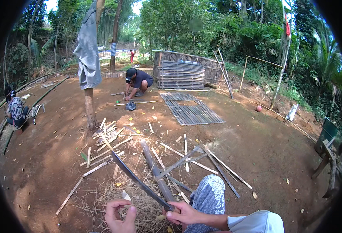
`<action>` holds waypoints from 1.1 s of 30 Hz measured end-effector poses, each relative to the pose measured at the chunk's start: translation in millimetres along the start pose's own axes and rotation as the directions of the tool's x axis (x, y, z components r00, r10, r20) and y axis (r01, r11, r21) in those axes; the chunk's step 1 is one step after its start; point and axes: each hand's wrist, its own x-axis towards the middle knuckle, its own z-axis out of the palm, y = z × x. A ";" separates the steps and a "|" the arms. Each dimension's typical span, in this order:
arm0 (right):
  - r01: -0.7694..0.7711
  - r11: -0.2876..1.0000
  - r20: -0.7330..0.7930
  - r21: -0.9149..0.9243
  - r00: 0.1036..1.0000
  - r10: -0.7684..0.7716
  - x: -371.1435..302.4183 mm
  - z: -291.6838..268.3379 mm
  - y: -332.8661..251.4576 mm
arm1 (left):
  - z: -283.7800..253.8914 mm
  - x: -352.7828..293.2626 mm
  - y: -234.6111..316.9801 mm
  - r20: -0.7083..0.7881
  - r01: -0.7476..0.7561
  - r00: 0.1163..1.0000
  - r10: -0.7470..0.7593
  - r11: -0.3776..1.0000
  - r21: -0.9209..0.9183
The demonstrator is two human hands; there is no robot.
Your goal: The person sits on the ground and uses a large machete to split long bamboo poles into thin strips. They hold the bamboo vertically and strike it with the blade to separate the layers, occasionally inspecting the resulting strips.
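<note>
Knife [141,184] is slanting up-left from the right hand [183,213], fingers wrapping its handle [174,209], probably steadying that length. Left hand [120,218] is curling nearby; whether its fingers are pinching the pale scrap [126,196] at their tips, I can't tell.

The right sleeve [252,222] is pale grey-blue cloth, softly creased and brightening almost to white along its rounded outer edge; its end leaves the right forearm [213,220] bare down to the right hand [180,213]. The left hand [120,219] is likewise bare, fingers and thumb uncovered. At one knee, the patterned legwear [207,194] is grey-blue, streaked and mottled with white, its sunlit side nearly white with small dark flecks; its full length cannot be told
</note>
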 end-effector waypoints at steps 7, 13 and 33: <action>0.063 0.998 0.013 0.017 0.998 -0.063 -8.2 1.4 -5.2 | 5.6 -0.2 -6.4 -0.012 0.033 0.999 -0.034 0.995 -0.089; 0.044 0.999 0.062 0.028 0.997 -0.046 -10.2 2.5 -14.6 | 3.7 0.7 -5.8 -0.012 0.030 0.999 -0.031 0.998 -0.049; 0.004 0.999 0.053 0.039 0.999 -0.007 -9.4 5.9 -7.2 | 1.3 -0.6 -12.9 -0.045 0.014 0.999 -0.018 0.995 -0.100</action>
